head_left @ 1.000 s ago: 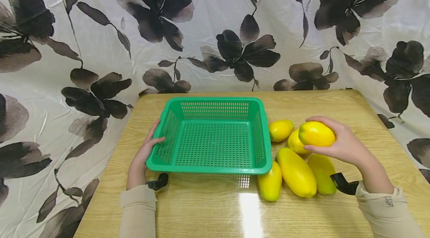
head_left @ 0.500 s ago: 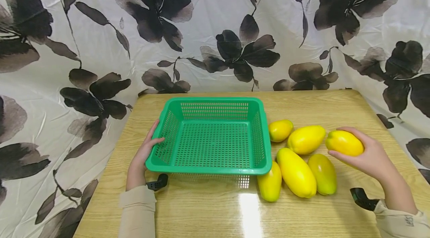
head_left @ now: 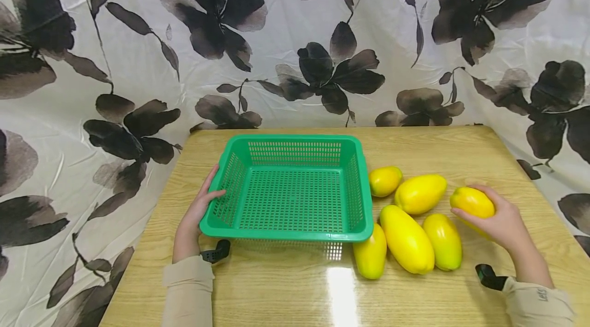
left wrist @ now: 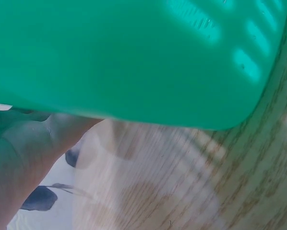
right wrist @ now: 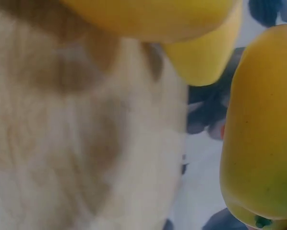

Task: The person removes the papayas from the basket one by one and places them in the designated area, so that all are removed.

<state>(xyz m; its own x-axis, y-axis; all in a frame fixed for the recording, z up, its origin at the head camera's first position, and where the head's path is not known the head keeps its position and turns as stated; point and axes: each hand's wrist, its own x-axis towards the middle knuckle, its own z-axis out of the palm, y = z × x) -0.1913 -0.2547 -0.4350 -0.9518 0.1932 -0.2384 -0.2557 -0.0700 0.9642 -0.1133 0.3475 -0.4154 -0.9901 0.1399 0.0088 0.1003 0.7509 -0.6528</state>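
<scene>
My left hand [head_left: 193, 217] holds the left side of a green plastic basket [head_left: 295, 237], its thumb over the rim and its other fingers outside. Slotted walls and a bare mesh floor show in the basket. In the left wrist view, the basket's green wall [left wrist: 124, 72] fills the top, with part of the hand [left wrist: 33, 153] below it. My right hand [head_left: 502, 219] grips a yellow mango [head_left: 472, 202] between thumb and fingers, to the right of the other mangoes. The right wrist view shows this held mango [right wrist: 263, 124] from the side, with its stem end low.
Right of the basket lie several yellow mangoes on the wooden table [head_left: 276, 286]: a small one [head_left: 385, 181], a long one [head_left: 420, 193], a large one [head_left: 406, 240], a greenish one [head_left: 442, 242] and one [head_left: 371, 255] by the basket's corner. Floral cloth [head_left: 295, 60] hangs behind.
My right hand has carried its mango rightward off the others, then lowered and tilted it. The long mango behind is uncovered. My left hand and the basket stay put.
</scene>
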